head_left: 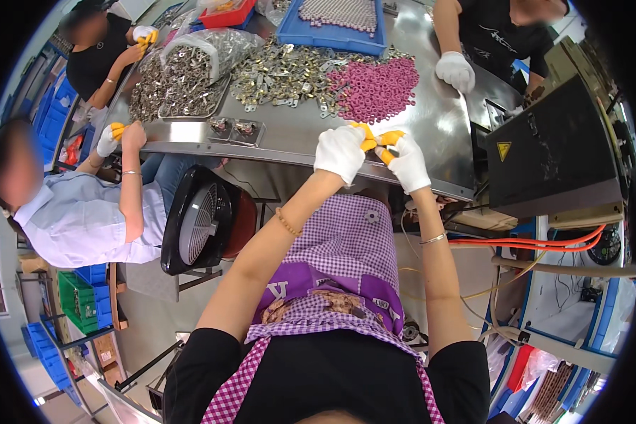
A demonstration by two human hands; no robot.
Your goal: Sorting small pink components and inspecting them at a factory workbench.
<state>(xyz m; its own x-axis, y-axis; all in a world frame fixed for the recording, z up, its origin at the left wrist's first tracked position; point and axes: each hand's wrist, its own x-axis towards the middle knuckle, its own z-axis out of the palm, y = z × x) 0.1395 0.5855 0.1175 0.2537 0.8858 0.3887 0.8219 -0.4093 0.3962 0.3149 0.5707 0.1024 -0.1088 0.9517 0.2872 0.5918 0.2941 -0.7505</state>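
Observation:
Both my hands wear white gloves with yellow fingertips and meet over the front edge of the metal table (pixel 297 145). My left hand (pixel 340 152) is closed, thumb and fingers pinched together. Close beside it, my right hand (pixel 408 164) is closed too, its fingertips almost touching the left ones. Whatever sits between the fingertips is too small and covered to make out. Just beyond my hands lies a heap of pink rings (pixel 374 88). To its left spreads a pile of small metal parts with brassy pieces (pixel 279 74).
A blue tray (pixel 284 34) of small pinkish cylinders stands at the back. Left are a bag of metal parts (pixel 191 60) and a small metal fixture (pixel 237 131). A black machine box (pixel 555 141) stands right. Co-workers sit left; a co-worker's gloved hand (pixel 456 72) rests across the table.

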